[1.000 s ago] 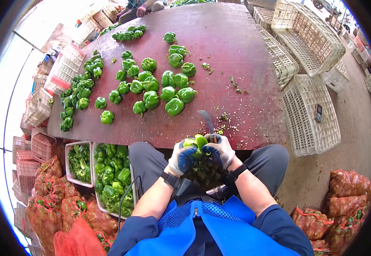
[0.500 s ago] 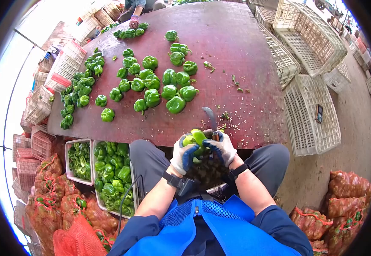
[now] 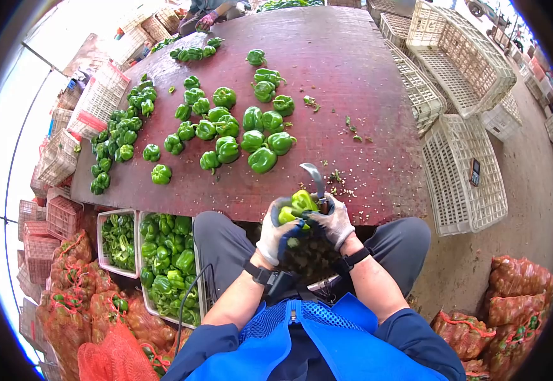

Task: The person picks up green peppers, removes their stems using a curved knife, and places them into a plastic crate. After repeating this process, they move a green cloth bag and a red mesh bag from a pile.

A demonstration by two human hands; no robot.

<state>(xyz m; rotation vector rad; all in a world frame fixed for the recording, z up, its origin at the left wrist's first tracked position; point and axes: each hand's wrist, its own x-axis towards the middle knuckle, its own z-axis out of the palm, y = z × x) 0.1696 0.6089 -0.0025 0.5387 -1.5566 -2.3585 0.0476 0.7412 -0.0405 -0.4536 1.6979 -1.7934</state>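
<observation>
Both my hands wear white and dark-blue gloves and meet above my lap, near the table's front edge. My left hand (image 3: pixel 271 230) is closed around a light-green bell pepper (image 3: pixel 302 203), which looks creased or opened on top. In my right hand (image 3: pixel 335 223) is a curved knife (image 3: pixel 314 174), its hooked blade pointing up and away from me. The right fingers also touch the pepper's side. Whole green bell peppers (image 3: pixel 262 160) lie in loose groups across the red table (image 3: pixel 359 76). Pale seeds and green scraps (image 3: pixel 336 176) are scattered right of the knife.
Two crates by my left knee hold pale-green pepper pieces (image 3: pixel 120 238) and bell peppers (image 3: pixel 168 251). Filled red mesh bags (image 3: pixel 67 311) flank me on both sides. A phone (image 3: pixel 475 171) rests on a crate (image 3: pixel 454 197). Another person's gloved hand (image 3: pixel 206 20) is at the far edge.
The pepper has turned between my hands, showing more of its light-green side. My left fingers have shifted around it. The other person's hand has drawn back from the far peppers.
</observation>
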